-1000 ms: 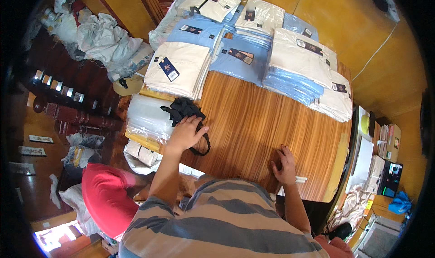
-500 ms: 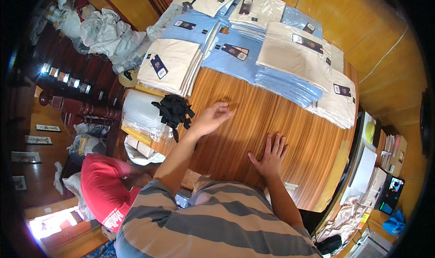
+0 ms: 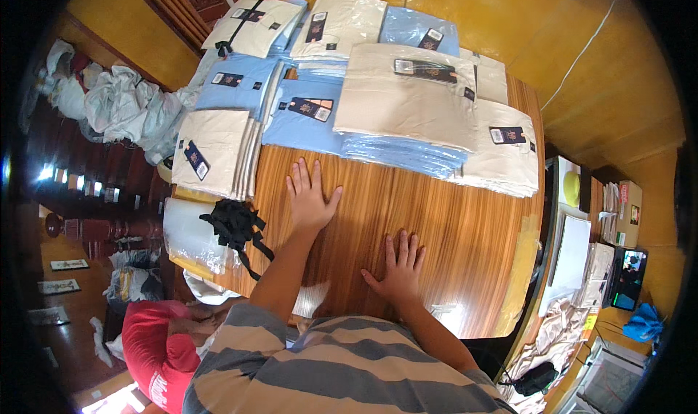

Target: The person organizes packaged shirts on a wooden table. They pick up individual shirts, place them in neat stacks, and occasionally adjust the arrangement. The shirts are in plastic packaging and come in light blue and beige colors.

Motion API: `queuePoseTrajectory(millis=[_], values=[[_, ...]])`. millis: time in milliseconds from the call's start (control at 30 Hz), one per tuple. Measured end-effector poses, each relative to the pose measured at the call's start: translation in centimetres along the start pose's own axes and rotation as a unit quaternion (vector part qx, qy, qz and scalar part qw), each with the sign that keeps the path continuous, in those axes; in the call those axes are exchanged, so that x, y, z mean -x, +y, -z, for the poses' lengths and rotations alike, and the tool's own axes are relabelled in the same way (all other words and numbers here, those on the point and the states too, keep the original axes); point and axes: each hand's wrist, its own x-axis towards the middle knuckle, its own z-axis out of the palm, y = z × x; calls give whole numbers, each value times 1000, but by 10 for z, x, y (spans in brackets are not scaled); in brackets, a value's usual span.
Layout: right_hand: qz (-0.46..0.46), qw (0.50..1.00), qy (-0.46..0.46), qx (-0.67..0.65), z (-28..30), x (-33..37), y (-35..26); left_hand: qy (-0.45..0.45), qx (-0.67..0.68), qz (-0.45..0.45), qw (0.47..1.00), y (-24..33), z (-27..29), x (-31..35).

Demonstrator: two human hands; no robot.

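Both my hands lie flat on a striped brown wooden table [image 3: 363,203]. My left hand [image 3: 311,197] has its fingers spread, pointing toward the stacks, and holds nothing. Lower and to the right, my right hand [image 3: 398,270] is also spread with nothing in it. Just beyond my left fingertips is a blue folded garment in clear plastic [image 3: 302,126] with dark tags. A cream folded stack [image 3: 213,148] sits left of it, and a larger cream folded garment [image 3: 407,97] tops a blue stack [image 3: 400,156] to the right. A bunch of black ribbon [image 3: 234,225] lies left of my left forearm.
Clear plastic bags [image 3: 193,232] lie at the table's left edge. A person in a red shirt [image 3: 156,345] is at the lower left. White sacks [image 3: 120,108] are piled farther left. At the right stands a side desk with papers [image 3: 571,254] and a lit screen [image 3: 629,276].
My left hand has gone from raised and curled above the table to flat and spread on it. My right hand stays flat. The view has shifted, so the stacks appear further left.
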Motion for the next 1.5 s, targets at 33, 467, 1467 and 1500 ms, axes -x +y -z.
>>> queuePoseTrajectory(millis=[33, 467, 1467, 1500], values=[[0, 1000, -5, 2, 1, -1, 1, 3, 6, -2, 1000, -1, 0, 0], [38, 997, 7, -67, -8, 0, 16, -6, -1, 18, 1000, 6, 4, -2], [28, 994, 91, -49, -1, 8, 7, -11, -12, 11, 1000, 1, 2, 0], [28, 993, 103, -54, -3, 9, 6, -13, -15, 12, 1000, -1, 1, 1]])
